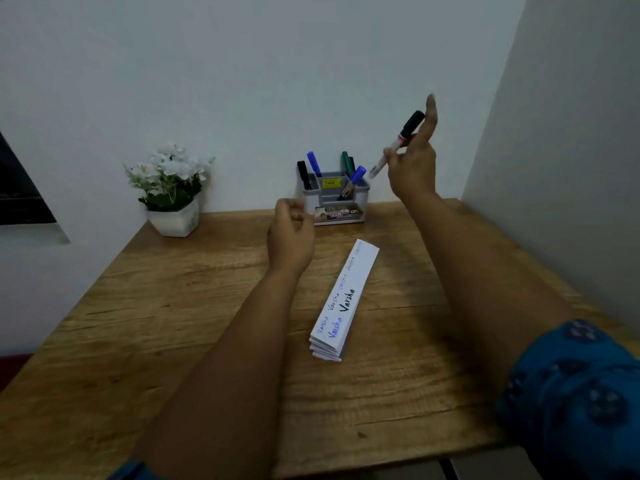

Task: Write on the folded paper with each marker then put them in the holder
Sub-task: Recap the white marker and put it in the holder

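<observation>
Head view: my right hand [412, 168] is raised above the wooden surface [173, 323], up and to the right of the grey plastic marker holder [337, 202]. Its fingers [393, 155] pinch a white-barrelled marker with a black cap and red band [398, 142] around mid-barrel; cap points up-right, other end points down toward the holder. One finger sticks straight up, motion-blurred.

My left hand [291, 233] hovers just left of the holder, fingers curled in loosely and holding nothing.

Holder sits at the back edge of the surface, against the wall. Already in it: a black marker [304, 174] and a blue marker [314, 164] on the left, two dark green ones [348, 164] at the back, another blue-capped marker [353, 181] tilted at the front right.

Long folded white paper strip [341, 303] lies flat mid-surface between my forearms, apart from both hands, with handwriting in blue and black ink.

White potted flowers [169, 188] at the back left.
</observation>
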